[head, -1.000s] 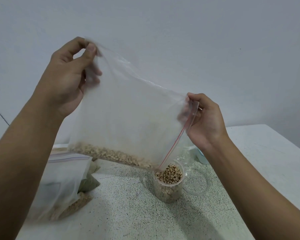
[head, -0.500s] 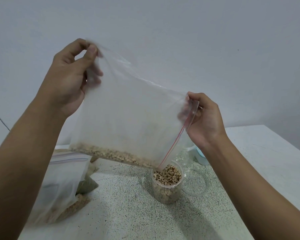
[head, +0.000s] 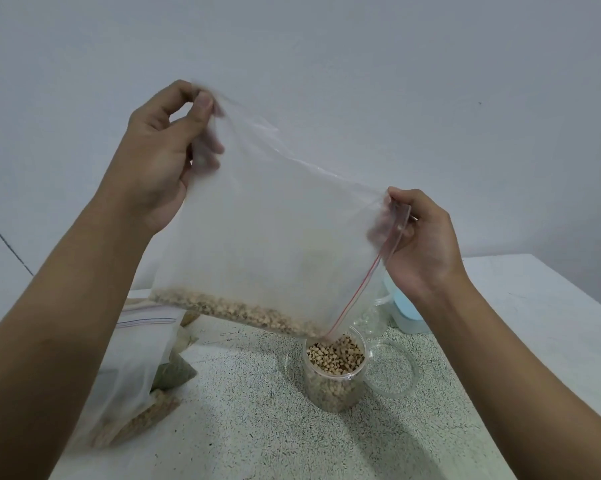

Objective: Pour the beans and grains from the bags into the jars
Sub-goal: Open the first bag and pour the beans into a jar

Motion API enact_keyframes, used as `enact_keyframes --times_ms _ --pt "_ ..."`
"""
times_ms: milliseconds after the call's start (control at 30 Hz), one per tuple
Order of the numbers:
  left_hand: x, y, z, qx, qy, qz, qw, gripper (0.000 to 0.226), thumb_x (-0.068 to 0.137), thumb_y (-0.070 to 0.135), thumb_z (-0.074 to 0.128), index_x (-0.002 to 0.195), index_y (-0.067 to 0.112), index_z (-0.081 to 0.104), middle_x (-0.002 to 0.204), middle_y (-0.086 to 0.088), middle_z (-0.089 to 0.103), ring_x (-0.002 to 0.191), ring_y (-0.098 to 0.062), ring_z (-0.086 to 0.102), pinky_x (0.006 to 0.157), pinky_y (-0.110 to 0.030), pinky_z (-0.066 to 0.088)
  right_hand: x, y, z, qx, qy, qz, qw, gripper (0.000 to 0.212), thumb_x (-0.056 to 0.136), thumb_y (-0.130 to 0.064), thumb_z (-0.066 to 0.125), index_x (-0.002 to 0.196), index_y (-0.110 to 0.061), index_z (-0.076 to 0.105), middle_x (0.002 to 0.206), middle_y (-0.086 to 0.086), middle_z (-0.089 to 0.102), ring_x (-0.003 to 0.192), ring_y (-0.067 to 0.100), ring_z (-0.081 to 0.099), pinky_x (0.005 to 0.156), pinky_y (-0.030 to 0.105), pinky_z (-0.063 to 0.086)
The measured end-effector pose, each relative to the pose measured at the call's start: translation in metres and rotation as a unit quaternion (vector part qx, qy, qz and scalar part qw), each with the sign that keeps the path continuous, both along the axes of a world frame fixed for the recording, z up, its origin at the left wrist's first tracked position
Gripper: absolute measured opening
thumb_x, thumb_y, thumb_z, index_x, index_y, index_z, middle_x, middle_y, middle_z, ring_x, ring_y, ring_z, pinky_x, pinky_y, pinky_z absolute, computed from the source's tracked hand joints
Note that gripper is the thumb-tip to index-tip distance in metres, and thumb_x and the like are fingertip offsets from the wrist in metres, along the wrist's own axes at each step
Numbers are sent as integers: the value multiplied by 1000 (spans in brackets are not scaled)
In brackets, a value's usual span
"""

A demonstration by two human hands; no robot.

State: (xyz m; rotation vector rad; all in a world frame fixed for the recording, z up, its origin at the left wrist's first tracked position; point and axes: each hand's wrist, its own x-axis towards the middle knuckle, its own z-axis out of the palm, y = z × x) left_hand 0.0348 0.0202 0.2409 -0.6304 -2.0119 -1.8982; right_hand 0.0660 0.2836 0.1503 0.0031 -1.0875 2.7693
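Beans (head: 243, 310) lie along the low edge of the bag (head: 275, 244). Left hand (head: 160, 161) pinches its raised corner and right hand (head: 420, 244) pinches the mouth, so they slide below the fingers into the jar (head: 333, 382).

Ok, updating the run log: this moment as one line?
left hand: pinches bag corner | right hand: pinches zip end | bag: tilted, mouth over jar | jar: nearly full of beans

Softly, evenly lit, slightly dim; faint shadows on the table (head: 257, 427) by the jar (head: 333, 379); motion blur around the left hand (head: 160, 161); wide-angle bending toward the edges.
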Motion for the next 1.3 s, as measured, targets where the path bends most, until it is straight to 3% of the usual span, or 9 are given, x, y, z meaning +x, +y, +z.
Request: enact_keyframes --times_ms 667,1000,1300 --pt "-4 11 1 -6 -4 -12 1000 22 104 31 57 83 30 66 65 5 58 69 -20 44 67 -24 44 7 11 3 -2 -22 -14 1000 23 90 -10 62 68 -18 63 68 -6 61 59 5 57 55 19 43" --pt "0 12 0 -52 56 26 997 18 105 30 56 88 25 62 66 7 58 62 -15 54 62 -24 47 13 11 -2 -52 -51 7 997 23 88 -7 63 67 -17 63 68 -7 63 62 4 59 69 20 40" --pt "-2 6 3 -65 64 38 995 19 104 33 57 88 26 63 67 4 59 64 -17 54 63 -26 48 8 2 -3 -56 -49 21 997 28 89 -7 63 64 -17 64 70 -7 63 61 3 60 60 18 45"
